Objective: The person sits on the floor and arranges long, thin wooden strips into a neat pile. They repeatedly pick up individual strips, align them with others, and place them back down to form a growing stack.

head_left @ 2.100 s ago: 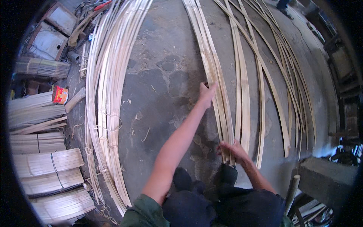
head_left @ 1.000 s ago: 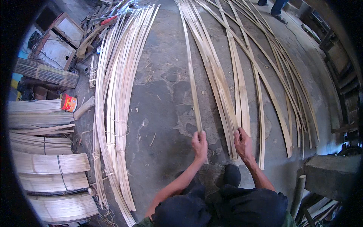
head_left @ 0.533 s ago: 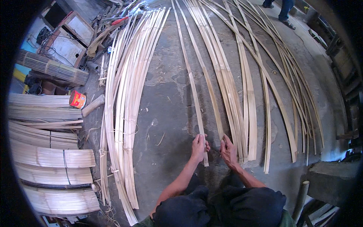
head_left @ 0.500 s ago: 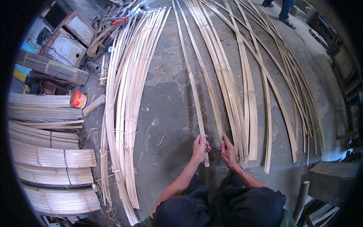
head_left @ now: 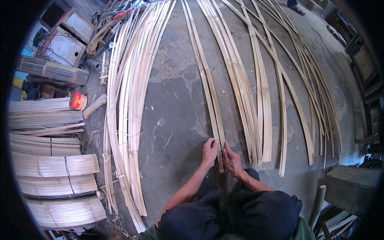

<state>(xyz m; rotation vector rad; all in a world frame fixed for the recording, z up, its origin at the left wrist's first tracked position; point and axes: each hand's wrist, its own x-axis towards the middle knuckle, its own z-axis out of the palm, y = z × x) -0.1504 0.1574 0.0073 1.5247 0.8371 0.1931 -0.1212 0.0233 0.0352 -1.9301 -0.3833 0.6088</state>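
Two long, pale bamboo strips lie side by side on the floor in front of me, a left strip (head_left: 208, 100) and a right strip (head_left: 214, 102). My left hand (head_left: 209, 153) is closed on the near part of the left strip. Close beside it, my right hand (head_left: 233, 160) pinches the right strip, whose near end sticks out between my hands. The fingertips partly hide both strips. To the right of my hands lies a row of more bamboo strips (head_left: 239, 100), nearly parallel.
A thick bundle of bamboo strips (head_left: 132, 108) lies on the left. Beyond it are tied stacks of slats (head_left: 56, 165), a red tin (head_left: 78, 101) and a wooden billet (head_left: 95, 106). Crossing strips (head_left: 296, 92) spread at right. A person's foot (head_left: 297, 9) shows at the far right.
My right hand has moved left, bringing the right strip against the left one. The gap between the two strips has closed. The person at the far right shows less.
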